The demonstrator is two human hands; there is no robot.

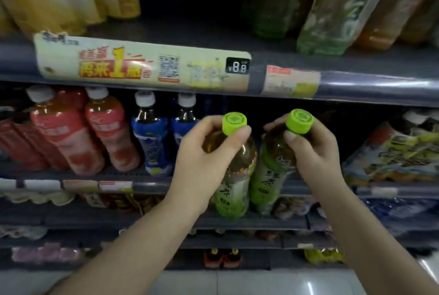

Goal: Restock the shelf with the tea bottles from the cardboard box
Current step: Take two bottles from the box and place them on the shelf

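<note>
1. Two tea bottles are held side by side in front of the middle shelf (147, 185), one in each hand.
2. The left hand (206, 152) is closed round the neck and shoulder of the left bottle (234, 187); the thumb is pressed just under the green cap (234, 123).
3. The right hand (313, 152) is closed round the neck of the right bottle (267, 183), with the thumb laid below its cap (300, 120).
4. Both bottles are tilted, caps towards the camera and bases towards the shelving. Their green labels are nearly touching low down; actual contact cannot be told.
5. Neither bottle is seen to rest on a shelf; both are carried by the hands alone.
6. A dark gap in the middle shelf is noted directly behind the two bottles.
7. To the left of the gap, blue-label bottles (152, 142) are stood on the shelf, and red-label bottles (64, 138) further left.
8. To the right of the gap, a wrapped multipack (399, 152) is lying on the shelf.
9. A promo strip (142, 64) with a price tag (237, 66) is fixed to the upper shelf edge; the tag is read as 8.8.
10. Large bottles (332, 9) are stood on the upper shelf, blurred.
11. The cardboard box is not seen in the view.
</note>
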